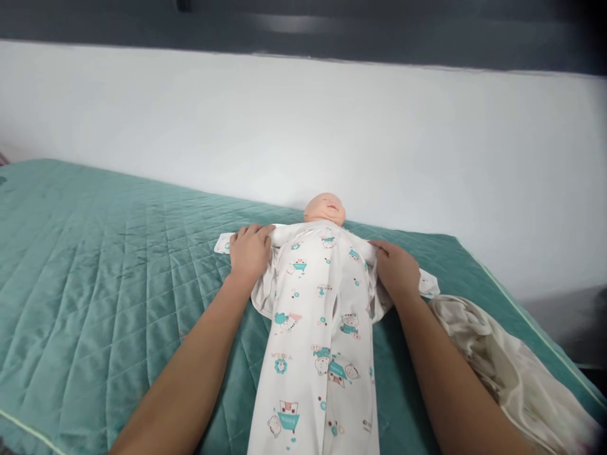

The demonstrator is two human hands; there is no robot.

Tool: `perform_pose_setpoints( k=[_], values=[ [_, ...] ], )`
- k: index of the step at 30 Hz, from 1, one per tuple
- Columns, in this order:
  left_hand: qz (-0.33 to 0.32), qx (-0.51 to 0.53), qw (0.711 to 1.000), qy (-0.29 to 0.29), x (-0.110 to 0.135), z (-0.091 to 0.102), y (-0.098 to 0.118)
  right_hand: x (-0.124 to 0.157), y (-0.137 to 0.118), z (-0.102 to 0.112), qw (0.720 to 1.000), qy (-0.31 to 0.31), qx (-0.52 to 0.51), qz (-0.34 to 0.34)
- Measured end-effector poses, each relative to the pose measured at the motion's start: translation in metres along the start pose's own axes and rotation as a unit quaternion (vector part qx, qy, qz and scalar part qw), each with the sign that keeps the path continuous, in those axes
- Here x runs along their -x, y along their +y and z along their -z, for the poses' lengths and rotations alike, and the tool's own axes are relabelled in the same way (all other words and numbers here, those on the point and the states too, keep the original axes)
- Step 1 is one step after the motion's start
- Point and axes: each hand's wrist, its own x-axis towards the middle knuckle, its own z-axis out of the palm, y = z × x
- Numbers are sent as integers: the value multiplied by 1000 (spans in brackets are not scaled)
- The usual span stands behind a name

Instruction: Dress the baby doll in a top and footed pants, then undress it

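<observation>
Baby doll [325, 208], face-up on the green quilted mattress [95, 253], overlaid by a printed sleepsuit [322, 328]; left hand [249, 253] and right hand [396, 268], fingers curled, grip the sleepsuit at the doll's shoulders, apparently to hold it spread; crumpled cream cloth [497, 360] to the doll's right.

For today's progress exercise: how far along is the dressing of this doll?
Done: the printed suit covers the doll, head out at the top. In hand: the left hand and right hand press its shoulders. Left: the front gapes mid-body; whether the arms are in the sleeves is hidden.
</observation>
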Motion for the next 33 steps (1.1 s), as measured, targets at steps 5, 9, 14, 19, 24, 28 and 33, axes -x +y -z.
perform_pose_setpoints(
  k=[5, 9, 14, 19, 24, 28, 33],
  values=[
    [4, 15, 1000, -2, 2, 0, -1, 1, 10, 4, 997, 2, -78, -7],
    [16, 27, 999, 4, 0, -2, 0, 19, -20, 21, 976, 122, -177, 29],
    [39, 39, 998, -1, -3, -2, 2, 43, -105, 44, 957, 10, -246, 156],
    [43, 45, 998, -2, -4, 1, 2, 33, -179, 21, 949, -137, 34, 281],
    [37, 50, 998, -12, -5, 3, 1, 1, -219, -13, 885, -279, 232, 292],
    [27, 43, 998, -27, -7, 4, 0, -15, -231, -30, 871, -310, 258, 280],
    [24, 66, 997, -11, -6, 5, -1, -19, -230, -23, 862, -329, 264, 282]
  ],
)
